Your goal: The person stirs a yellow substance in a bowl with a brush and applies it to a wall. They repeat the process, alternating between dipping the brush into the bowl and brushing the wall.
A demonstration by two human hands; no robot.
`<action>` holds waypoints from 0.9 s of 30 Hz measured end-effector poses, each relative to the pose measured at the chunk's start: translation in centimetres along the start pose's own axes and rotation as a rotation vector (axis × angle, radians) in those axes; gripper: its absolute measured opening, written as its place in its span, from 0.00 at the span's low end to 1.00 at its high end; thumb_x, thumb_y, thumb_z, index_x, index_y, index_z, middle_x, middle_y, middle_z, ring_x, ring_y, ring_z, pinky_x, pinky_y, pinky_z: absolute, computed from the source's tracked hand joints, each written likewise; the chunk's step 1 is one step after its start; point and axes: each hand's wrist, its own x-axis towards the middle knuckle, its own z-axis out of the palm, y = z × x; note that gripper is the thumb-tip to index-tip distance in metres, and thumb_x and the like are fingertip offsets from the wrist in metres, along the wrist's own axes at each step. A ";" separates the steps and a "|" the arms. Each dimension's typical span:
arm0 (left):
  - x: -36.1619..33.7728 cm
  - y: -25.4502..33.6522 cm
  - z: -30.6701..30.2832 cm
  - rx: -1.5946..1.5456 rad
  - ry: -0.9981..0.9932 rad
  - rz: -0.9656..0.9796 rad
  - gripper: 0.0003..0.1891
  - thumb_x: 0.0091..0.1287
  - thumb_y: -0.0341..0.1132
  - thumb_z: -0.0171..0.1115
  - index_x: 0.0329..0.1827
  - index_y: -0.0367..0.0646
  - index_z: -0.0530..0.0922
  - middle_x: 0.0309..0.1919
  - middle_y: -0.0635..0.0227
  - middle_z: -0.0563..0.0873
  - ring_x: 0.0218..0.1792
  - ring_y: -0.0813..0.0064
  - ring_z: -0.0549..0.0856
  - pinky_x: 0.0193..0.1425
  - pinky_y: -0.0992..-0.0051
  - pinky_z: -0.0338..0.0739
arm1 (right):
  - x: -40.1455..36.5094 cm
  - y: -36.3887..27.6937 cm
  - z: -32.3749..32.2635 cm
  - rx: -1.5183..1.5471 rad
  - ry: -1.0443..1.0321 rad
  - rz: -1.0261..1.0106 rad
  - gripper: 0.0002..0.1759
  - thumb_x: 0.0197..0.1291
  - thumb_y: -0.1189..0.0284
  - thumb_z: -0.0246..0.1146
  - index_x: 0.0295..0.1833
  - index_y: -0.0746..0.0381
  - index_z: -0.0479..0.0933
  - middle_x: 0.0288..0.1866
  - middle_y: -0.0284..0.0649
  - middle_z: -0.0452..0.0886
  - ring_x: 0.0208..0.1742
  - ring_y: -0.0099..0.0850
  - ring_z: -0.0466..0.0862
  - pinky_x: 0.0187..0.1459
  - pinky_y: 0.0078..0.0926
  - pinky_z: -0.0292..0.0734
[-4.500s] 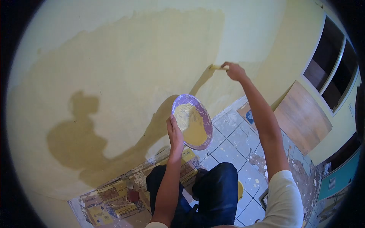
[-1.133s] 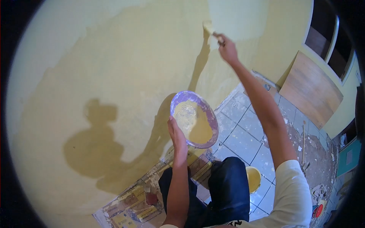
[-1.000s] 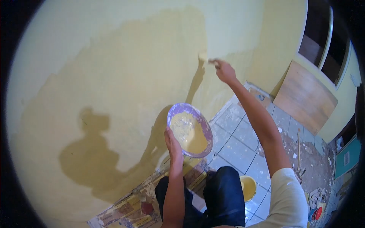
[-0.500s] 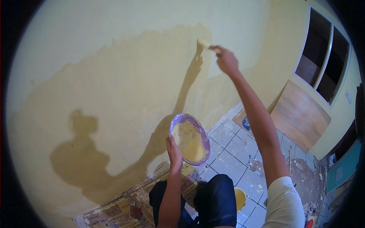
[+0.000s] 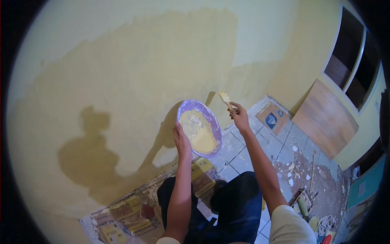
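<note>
A purple basin (image 5: pixel 219 136) with pale yellow paint in its bottom is tilted in front of the wall. My left hand (image 5: pixel 183 143) grips its left rim, fingers hidden behind it. To the right of the basin, my right hand (image 5: pixel 239 115) is closed around the handle of a paintbrush (image 5: pixel 224 99). The brush points up and left, its bristles coated in yellow and apart from both basin and wall. Behind them the wall (image 5: pixel 158 61) carries a darker yellow painted area, with a paler stretch above it.
Flattened cardboard (image 5: pixel 126 215) lies along the wall's foot. A wooden board (image 5: pixel 326 120) leans below the window (image 5: pixel 351 53). On the tiled floor (image 5: pixel 260 146) is a cardboard piece with a blue print (image 5: pixel 271 119). Debris and a roller-like green item (image 5: pixel 302 206) lie at right.
My right hand has brought the brush down from the upper wall to beside the basin. The basin has risen slightly in view, still in my left hand. The camera view has shifted.
</note>
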 end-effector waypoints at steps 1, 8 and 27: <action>-0.3 0.7 0.0 0.005 0.002 0.003 0.35 0.83 0.60 0.42 0.70 0.33 0.70 0.63 0.53 0.79 0.65 0.64 0.78 0.71 0.66 0.69 | -1.8 0.2 0.1 0.182 0.002 0.000 0.19 0.74 0.74 0.61 0.68 0.64 0.77 0.46 0.40 0.87 0.42 0.23 0.84 0.45 0.24 0.82; -0.7 2.3 -0.3 0.006 -0.037 0.009 0.36 0.83 0.61 0.41 0.73 0.33 0.68 0.67 0.52 0.77 0.69 0.63 0.76 0.74 0.65 0.68 | -6.5 1.5 -1.9 0.460 0.078 0.083 0.19 0.76 0.68 0.62 0.65 0.67 0.78 0.49 0.43 0.87 0.42 0.25 0.84 0.47 0.22 0.80; 0.2 0.3 0.9 0.322 -0.210 -0.043 0.32 0.84 0.55 0.44 0.63 0.29 0.77 0.58 0.55 0.84 0.57 0.67 0.82 0.66 0.68 0.73 | -8.4 -4.3 -1.8 -0.105 -0.189 -0.582 0.12 0.63 0.83 0.64 0.51 0.63 0.82 0.49 0.45 0.84 0.50 0.43 0.86 0.52 0.34 0.82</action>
